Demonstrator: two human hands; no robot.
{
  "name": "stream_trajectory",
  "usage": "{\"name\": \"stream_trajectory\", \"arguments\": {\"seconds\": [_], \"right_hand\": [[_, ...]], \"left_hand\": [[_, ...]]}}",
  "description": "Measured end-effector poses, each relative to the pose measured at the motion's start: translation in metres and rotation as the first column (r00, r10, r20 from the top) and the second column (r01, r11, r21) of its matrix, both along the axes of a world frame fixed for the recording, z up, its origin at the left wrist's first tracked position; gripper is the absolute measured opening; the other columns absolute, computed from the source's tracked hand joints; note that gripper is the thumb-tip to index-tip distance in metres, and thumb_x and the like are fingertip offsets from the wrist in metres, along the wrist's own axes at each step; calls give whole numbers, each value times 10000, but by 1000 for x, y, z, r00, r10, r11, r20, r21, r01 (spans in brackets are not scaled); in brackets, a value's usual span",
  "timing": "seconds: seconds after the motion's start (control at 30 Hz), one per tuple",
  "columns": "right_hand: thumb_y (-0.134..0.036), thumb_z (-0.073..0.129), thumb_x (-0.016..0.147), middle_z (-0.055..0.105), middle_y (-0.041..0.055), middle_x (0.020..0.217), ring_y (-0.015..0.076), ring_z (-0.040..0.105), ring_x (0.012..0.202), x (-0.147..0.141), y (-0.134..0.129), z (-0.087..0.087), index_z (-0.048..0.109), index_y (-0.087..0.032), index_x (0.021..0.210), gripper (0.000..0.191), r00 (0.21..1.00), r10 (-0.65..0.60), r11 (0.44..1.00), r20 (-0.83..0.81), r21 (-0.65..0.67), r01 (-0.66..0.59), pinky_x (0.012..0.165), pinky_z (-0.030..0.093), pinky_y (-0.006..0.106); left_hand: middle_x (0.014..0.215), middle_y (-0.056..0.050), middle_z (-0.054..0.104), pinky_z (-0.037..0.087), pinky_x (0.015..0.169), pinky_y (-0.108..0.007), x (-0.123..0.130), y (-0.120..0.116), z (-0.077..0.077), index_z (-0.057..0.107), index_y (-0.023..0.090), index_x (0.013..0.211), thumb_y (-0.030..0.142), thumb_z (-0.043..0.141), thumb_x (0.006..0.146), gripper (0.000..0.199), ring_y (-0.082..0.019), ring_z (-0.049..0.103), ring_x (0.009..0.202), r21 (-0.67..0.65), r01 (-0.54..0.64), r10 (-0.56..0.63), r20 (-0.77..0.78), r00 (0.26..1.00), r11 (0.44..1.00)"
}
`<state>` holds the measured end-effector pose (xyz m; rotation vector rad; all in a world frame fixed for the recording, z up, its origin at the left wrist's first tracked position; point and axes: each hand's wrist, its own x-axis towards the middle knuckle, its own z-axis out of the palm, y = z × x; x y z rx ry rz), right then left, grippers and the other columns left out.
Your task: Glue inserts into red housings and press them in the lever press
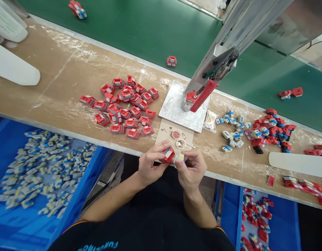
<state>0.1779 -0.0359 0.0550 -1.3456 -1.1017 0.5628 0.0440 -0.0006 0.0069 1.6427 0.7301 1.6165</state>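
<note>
My left hand (153, 163) is closed around a red toy vehicle part (168, 154) with grey and white patches. In my right hand (192, 170), thumb and fingers pinch a small white-and-yellow plastic part (180, 158). The two pieces are close together at the table's front edge; whether they touch I cannot tell. Just beyond my hands, a small clear dish (180, 143) with a white rim sits on a stained board (164, 129), and a thin stick (189, 143) rests by it. A second round dish (176, 134) holds something reddish.
A metal press (202, 90) with a red handle stands on a metal plate (173, 108). Several red parts (130, 122) lie left of it. Cotton swabs (210, 121) and white-blue parts (232, 134) lie right. Blue bins (92, 167) flank me; a green belt (129, 31) runs behind.
</note>
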Motion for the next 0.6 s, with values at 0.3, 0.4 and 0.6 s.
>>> {"name": "stream_trajectory", "arguments": {"seconds": [0.3, 0.4, 0.6], "right_hand": [[-584, 853, 865, 506, -94, 531, 79, 421, 394, -14, 6, -16, 617, -227, 794, 434, 988, -83, 995, 133, -41, 89, 378, 362, 209], [-639, 814, 894, 496, -88, 535, 86, 426, 407, -14, 10, -21, 593, -234, 765, 480, 958, -131, 991, 253, 49, 123, 390, 370, 222], [-696, 631, 1009, 547, -56, 576, 114, 478, 432, -11, 17, -17, 582, -248, 841, 480, 880, -201, 957, 430, 279, 83, 414, 372, 256]], "left_hand": [[1414, -136, 782, 723, 934, -395, 4, -16, -11, 632, 259, 1042, 121, 788, 946, 230, -286, 803, 1240, -102, -142, 126, -151, 981, 985], [1510, -197, 711, 674, 1056, -465, -1, -16, -6, 626, 242, 1231, 98, 770, 915, 376, -344, 716, 1384, -73, -1, -5, -83, 997, 997], [1578, -217, 652, 618, 1126, -449, -10, -16, 2, 543, 275, 1359, 205, 871, 898, 570, -343, 653, 1465, -245, 313, -256, 241, 936, 918]]}}
